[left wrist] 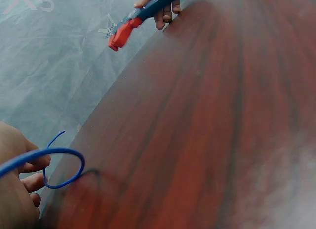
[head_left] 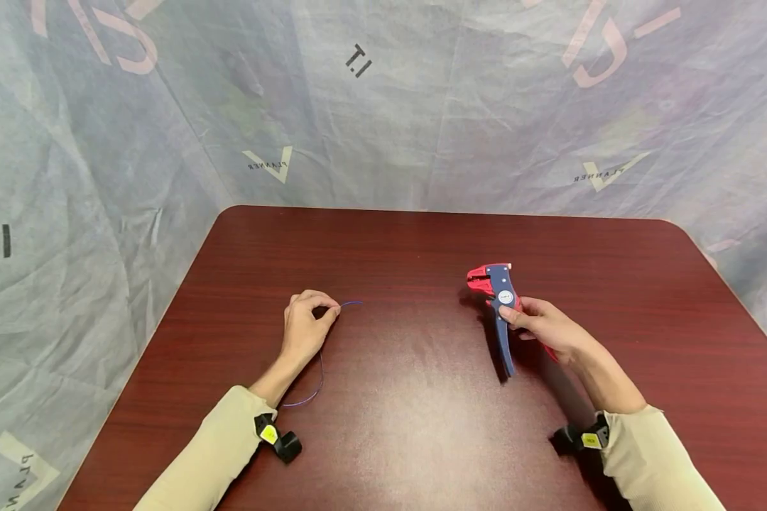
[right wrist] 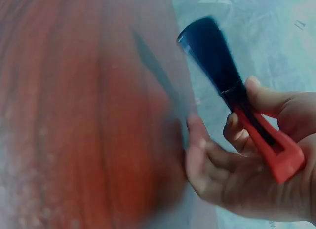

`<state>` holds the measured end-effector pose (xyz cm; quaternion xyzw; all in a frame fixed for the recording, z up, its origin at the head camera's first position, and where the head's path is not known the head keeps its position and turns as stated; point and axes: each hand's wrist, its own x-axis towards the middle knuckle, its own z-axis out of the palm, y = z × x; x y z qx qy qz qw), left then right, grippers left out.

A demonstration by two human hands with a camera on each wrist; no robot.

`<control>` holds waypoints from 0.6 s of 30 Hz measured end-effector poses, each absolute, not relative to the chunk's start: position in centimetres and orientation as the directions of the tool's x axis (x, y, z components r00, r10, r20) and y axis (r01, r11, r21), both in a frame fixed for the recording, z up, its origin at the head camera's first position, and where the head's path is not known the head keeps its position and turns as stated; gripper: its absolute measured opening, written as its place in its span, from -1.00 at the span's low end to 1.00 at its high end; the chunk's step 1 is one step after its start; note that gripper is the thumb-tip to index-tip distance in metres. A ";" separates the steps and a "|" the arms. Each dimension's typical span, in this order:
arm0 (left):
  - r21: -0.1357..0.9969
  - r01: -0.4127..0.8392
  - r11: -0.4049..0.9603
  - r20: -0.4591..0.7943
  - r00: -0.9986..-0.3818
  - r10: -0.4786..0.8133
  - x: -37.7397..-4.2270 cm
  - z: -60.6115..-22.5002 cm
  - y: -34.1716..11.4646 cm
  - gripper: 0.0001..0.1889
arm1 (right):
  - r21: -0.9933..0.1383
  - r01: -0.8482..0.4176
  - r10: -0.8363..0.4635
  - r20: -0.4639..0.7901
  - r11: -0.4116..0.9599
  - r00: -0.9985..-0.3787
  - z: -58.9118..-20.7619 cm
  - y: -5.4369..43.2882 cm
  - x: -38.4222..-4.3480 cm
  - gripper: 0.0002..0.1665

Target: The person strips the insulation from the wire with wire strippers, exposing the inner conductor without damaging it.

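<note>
Between thumb and fingertips, my left hand (head_left: 305,323) pinches a thin blue wire (head_left: 322,369) near one end. A short tip of it sticks out to the right, and the rest loops down behind the wrist; the left wrist view shows the wire (left wrist: 64,151) curling close past the camera. My right hand (head_left: 546,326) holds a wire stripper (head_left: 501,312) with a red jaw head, a blue body and a red handle. Its head points away, toward the back of the table. In the right wrist view the blue handle (right wrist: 212,56) stands spread from the red one (right wrist: 271,152).
Both hands work over a dark red wood-grain table (head_left: 415,255) with rounded back corners. Grey printed sheeting (head_left: 422,106) hangs behind it and at both sides. Each sleeved wrist carries a small black camera, such as the left one (head_left: 286,446).
</note>
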<state>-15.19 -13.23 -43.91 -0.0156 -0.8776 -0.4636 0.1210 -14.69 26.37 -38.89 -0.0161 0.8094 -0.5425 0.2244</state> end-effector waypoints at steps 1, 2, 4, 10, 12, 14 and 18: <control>0.810 0.139 0.570 0.227 -0.970 -0.085 -15.2 -43.9 -13.2 -0.95 | -0.902 0.230 -0.295 -0.347 0.366 -0.890 -38.8 26.5 -14.7 -0.64; 0.807 0.141 0.574 0.229 -0.970 -0.085 -15.2 -43.9 -13.2 -0.95 | -0.916 0.244 -0.324 -0.347 0.319 -0.880 -38.7 26.6 -14.6 -0.65; 0.807 0.143 0.573 0.231 -0.969 -0.085 -15.2 -43.8 -13.2 -0.95 | -0.932 0.279 -0.388 -0.351 0.230 -0.852 -38.5 26.9 -14.6 -0.65; 0.812 0.155 0.563 0.240 -0.968 -0.080 -15.2 -43.8 -13.2 -0.95 | -0.936 0.346 -0.530 -0.325 0.062 -0.783 -39.0 27.1 -14.7 -0.73; 0.810 0.158 0.565 0.244 -0.967 -0.078 -15.3 -43.9 -13.2 -0.95 | -0.933 0.358 -0.572 -0.303 0.018 -0.762 -39.3 26.9 -14.8 -0.76; 0.808 0.158 0.567 0.244 -0.967 -0.078 -15.3 -43.9 -13.2 -0.94 | -0.927 0.375 -0.606 -0.284 -0.026 -0.743 -39.5 26.6 -14.8 -0.75; 0.804 0.163 0.572 0.251 -0.965 -0.078 -15.3 -44.0 -13.2 -0.93 | -0.904 0.413 -0.635 -0.257 -0.108 -0.729 -39.6 26.1 -14.6 -0.76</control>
